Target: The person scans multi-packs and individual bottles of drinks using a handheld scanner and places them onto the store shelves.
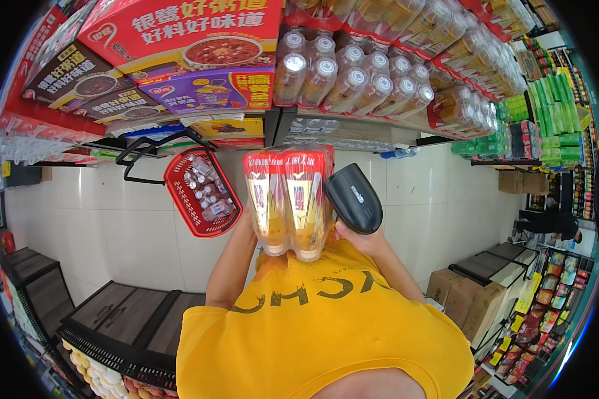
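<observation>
A shrink-wrapped pack of bottled drinks, with red and gold labels, is held up before my chest, its caps towards me. My left hand supports it from the left; most of that hand is hidden behind the pack. In my right hand is a black handheld barcode scanner, its rounded head beside the pack's right side. My right fingers are mostly covered by the scanner. On the left, a red plastic shopping basket with black handles contains several small bottles.
Ahead, a store shelf bears packs of bottled drinks and boxed porridge. Pale floor tiles lie below. Behind me stand dark wooden cabinets and cardboard boxes. A person is far to the right.
</observation>
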`<move>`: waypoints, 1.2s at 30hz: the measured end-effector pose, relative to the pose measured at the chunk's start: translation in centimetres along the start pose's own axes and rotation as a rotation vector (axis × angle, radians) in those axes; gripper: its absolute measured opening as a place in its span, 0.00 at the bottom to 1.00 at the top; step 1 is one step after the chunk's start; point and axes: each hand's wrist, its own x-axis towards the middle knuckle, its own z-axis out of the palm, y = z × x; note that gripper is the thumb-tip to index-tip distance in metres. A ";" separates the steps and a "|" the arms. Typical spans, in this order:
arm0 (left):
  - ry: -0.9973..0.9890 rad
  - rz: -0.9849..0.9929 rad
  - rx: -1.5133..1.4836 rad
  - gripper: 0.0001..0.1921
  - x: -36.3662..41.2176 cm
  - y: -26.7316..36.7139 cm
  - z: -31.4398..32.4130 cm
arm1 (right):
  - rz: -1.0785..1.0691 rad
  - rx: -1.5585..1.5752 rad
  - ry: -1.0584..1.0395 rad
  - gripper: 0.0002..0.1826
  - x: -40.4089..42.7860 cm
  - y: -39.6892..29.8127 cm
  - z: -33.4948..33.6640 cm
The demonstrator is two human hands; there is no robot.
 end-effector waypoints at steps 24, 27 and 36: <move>0.074 -0.299 -0.208 0.27 26.3 -23.2 15.7 | -0.036 0.103 0.296 0.20 -1.7 0.9 -34.9; 0.039 -0.315 -0.170 0.25 29.9 -23.9 17.2 | -0.083 0.067 0.354 0.16 -0.7 1.8 -37.8; 0.003 -0.236 -0.007 0.25 34.8 -21.9 20.6 | -0.025 0.082 0.367 0.12 3.7 1.9 -41.4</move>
